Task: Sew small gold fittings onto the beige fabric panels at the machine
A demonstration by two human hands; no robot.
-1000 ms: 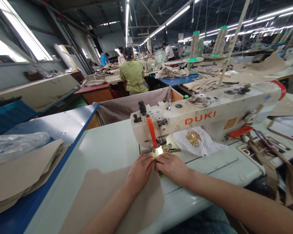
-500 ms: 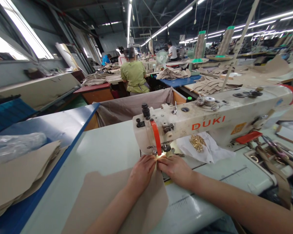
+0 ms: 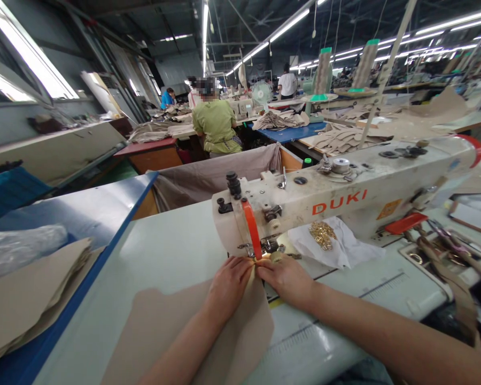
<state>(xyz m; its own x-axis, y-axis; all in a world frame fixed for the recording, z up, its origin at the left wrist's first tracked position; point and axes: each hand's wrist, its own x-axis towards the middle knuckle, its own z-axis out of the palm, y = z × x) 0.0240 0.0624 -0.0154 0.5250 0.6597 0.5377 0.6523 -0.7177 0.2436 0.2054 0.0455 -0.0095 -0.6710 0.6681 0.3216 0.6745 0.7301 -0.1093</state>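
Note:
A beige fabric piece (image 3: 240, 331) lies over the pale green sewing table, its far edge under the presser area of a white sewing machine (image 3: 296, 198). My left hand (image 3: 229, 283) is closed on that edge, just left of the needle area, fingers bunched. From the right, my right hand (image 3: 286, 280) pinches the same edge, its fingertips almost meeting the left ones. A small lamp glow lights the fabric there. The orange finger guard (image 3: 251, 229) stands right above my fingertips. The needle and exact stitch point are hidden.
Gold metal rings (image 3: 323, 235) lie on white paper (image 3: 353, 251) behind my right hand. A tray (image 3: 425, 267) with scissors and straps is at right. Stacked beige panels (image 3: 28, 299) are on the blue-edged table at left. A co-worker in green (image 3: 214, 125) sits ahead.
The whole view has shifted slightly, so the machine appears a little farther left. Both hands remain on the fabric edge at the needle area, with hardly any movement.

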